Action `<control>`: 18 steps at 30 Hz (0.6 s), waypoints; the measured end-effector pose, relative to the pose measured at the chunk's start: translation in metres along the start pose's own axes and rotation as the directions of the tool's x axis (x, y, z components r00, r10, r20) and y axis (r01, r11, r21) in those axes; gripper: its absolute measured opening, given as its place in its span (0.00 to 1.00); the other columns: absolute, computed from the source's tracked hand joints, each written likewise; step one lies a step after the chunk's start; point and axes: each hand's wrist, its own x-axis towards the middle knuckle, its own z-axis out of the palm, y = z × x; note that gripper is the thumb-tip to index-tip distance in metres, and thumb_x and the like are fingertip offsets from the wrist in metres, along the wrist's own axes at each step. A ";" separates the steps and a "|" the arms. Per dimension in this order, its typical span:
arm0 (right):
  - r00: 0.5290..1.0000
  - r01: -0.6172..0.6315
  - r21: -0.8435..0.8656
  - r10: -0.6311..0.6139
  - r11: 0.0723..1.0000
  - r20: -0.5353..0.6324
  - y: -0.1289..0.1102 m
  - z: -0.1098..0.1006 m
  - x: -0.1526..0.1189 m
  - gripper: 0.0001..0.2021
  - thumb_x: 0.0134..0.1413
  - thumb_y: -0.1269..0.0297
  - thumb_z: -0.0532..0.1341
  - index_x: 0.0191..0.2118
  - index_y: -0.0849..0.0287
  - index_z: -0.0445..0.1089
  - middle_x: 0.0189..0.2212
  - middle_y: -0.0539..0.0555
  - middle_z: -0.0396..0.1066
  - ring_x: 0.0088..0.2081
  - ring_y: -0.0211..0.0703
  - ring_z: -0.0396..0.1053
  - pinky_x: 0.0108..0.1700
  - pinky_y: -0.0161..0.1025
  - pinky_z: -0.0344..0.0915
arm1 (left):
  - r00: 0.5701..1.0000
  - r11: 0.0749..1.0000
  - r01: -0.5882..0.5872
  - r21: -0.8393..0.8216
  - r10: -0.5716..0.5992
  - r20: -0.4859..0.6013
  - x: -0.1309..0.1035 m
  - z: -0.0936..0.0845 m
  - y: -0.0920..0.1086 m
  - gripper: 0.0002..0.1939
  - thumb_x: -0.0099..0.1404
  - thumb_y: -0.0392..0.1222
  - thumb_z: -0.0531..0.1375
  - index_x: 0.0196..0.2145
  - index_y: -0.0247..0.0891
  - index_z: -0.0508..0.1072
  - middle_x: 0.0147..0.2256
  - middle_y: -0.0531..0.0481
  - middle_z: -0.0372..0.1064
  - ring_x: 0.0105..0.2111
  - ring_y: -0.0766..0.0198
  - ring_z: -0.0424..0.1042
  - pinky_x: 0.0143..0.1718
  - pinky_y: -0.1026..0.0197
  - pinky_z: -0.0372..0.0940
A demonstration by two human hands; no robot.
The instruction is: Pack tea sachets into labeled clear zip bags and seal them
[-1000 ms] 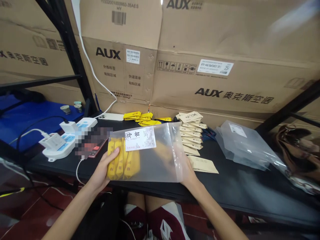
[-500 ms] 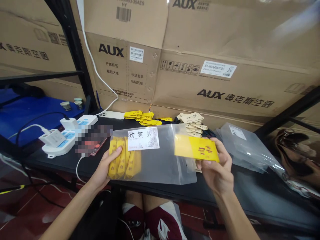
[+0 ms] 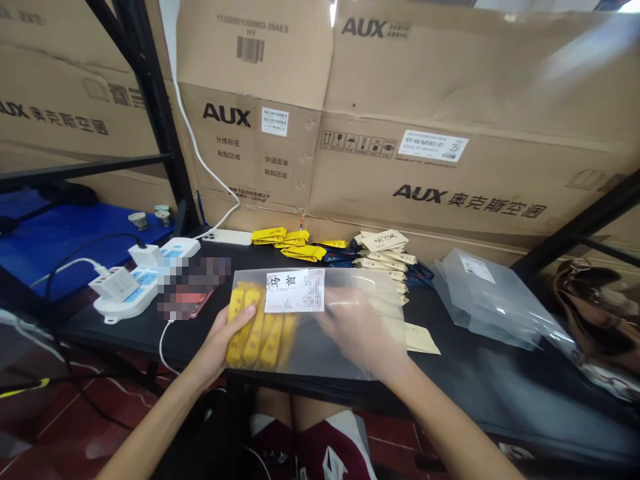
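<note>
My left hand (image 3: 220, 343) grips the left end of a translucent plastic bag (image 3: 320, 347), its thumb lying on top. Through the plastic, several yellow packets (image 3: 253, 327) show side by side at that end. A white printed label (image 3: 295, 291) is stuck on the bag's upper part. My right hand (image 3: 360, 333) is inside the bag, having entered from the right end, and its fingers point left toward the packets. Cloudy plastic and motion blur hide whether those fingers hold anything. A cream packet (image 3: 421, 339) lies on the table partly under the bag's right edge.
Behind the bag lie loose yellow packets (image 3: 303, 253), a stack of cream packets (image 3: 385, 257) and dark packets (image 3: 340, 252). Empty clear bags (image 3: 485, 307) rest at right. A power strip (image 3: 120, 303), a charging phone (image 3: 200, 300) and cables occupy the left. Large cartons (image 3: 280, 133) stand behind.
My right hand has moved left from the bag's mouth into the bag, and the yellow packet it held no longer shows in it. The left hand still grips the bag.
</note>
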 end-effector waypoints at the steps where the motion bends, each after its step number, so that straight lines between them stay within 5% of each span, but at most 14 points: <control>1: 1.000 0.010 0.099 -0.012 0.995 0.024 -0.001 -0.003 0.004 0.14 0.73 0.67 0.58 0.45 0.57 0.84 0.39 0.57 0.85 0.41 0.50 0.82 0.48 0.47 0.78 | 1.000 1.000 0.012 -0.018 -0.012 0.000 0.001 -0.001 0.001 0.31 0.59 0.51 0.76 0.55 0.34 0.80 0.49 0.36 0.84 0.48 0.40 0.84 0.42 0.52 0.81; 4: 0.987 0.033 0.454 -0.101 0.890 0.126 0.003 -0.020 0.014 0.10 0.71 0.63 0.63 0.44 0.54 0.84 0.36 0.51 0.85 0.36 0.44 0.82 0.40 0.41 0.79 | 1.000 0.993 0.011 -0.114 -0.014 -0.028 0.004 -0.002 0.002 0.29 0.63 0.50 0.73 0.58 0.34 0.80 0.50 0.37 0.84 0.50 0.40 0.83 0.46 0.50 0.81; 5: 0.991 0.052 0.534 -0.108 0.844 0.074 0.008 -0.026 0.018 0.08 0.68 0.62 0.65 0.42 0.54 0.83 0.35 0.51 0.85 0.33 0.43 0.81 0.38 0.41 0.79 | 0.998 0.988 -0.005 -0.158 -0.004 -0.055 0.004 -0.001 0.003 0.28 0.64 0.49 0.72 0.59 0.35 0.79 0.50 0.38 0.83 0.51 0.41 0.83 0.48 0.50 0.80; 7: 0.973 0.120 0.611 0.031 0.782 -0.230 0.024 -0.029 0.030 0.05 0.64 0.63 0.67 0.37 0.54 0.82 0.33 0.51 0.84 0.28 0.42 0.79 0.35 0.42 0.79 | 0.992 0.970 -0.061 -0.237 0.033 -0.124 0.005 0.001 0.004 0.26 0.68 0.48 0.69 0.61 0.38 0.78 0.53 0.39 0.82 0.54 0.43 0.82 0.53 0.50 0.79; 9: 0.801 0.117 0.558 0.254 0.822 -0.543 0.048 -0.021 0.047 0.07 0.63 0.63 0.64 0.34 0.54 0.78 0.30 0.51 0.81 0.26 0.41 0.77 0.35 0.42 0.78 | 0.979 0.947 -0.145 -0.286 0.095 -0.182 0.006 0.005 0.004 0.24 0.71 0.47 0.66 0.62 0.41 0.77 0.57 0.42 0.80 0.57 0.47 0.80 0.58 0.51 0.76; 10: 0.738 0.032 0.496 0.314 0.868 -0.597 0.061 -0.013 0.058 0.07 0.62 0.63 0.63 0.34 0.55 0.77 0.30 0.52 0.81 0.27 0.42 0.78 0.36 0.42 0.78 | 0.971 0.936 -0.184 -0.300 0.127 -0.201 0.007 0.006 0.005 0.23 0.72 0.47 0.66 0.63 0.42 0.77 0.59 0.44 0.79 0.59 0.48 0.78 0.60 0.52 0.74; 13: 0.831 -0.160 0.343 0.314 0.926 -0.459 0.098 0.015 0.091 0.07 0.59 0.62 0.64 0.32 0.58 0.77 0.33 0.56 0.83 0.35 0.46 0.81 0.43 0.43 0.78 | 0.953 0.910 -0.260 -0.324 0.188 -0.236 0.007 0.010 0.006 0.21 0.74 0.45 0.64 0.63 0.44 0.77 0.64 0.46 0.75 0.64 0.51 0.74 0.64 0.54 0.70; 18: 0.903 -0.318 0.109 0.336 0.942 -0.266 0.135 0.038 0.132 0.16 0.71 0.65 0.54 0.40 0.65 0.78 0.44 0.65 0.83 0.46 0.51 0.81 0.49 0.43 0.76 | 0.956 0.907 -0.239 -0.346 0.157 -0.248 0.006 0.010 0.009 0.22 0.75 0.46 0.63 0.64 0.45 0.76 0.65 0.47 0.74 0.65 0.51 0.73 0.62 0.54 0.72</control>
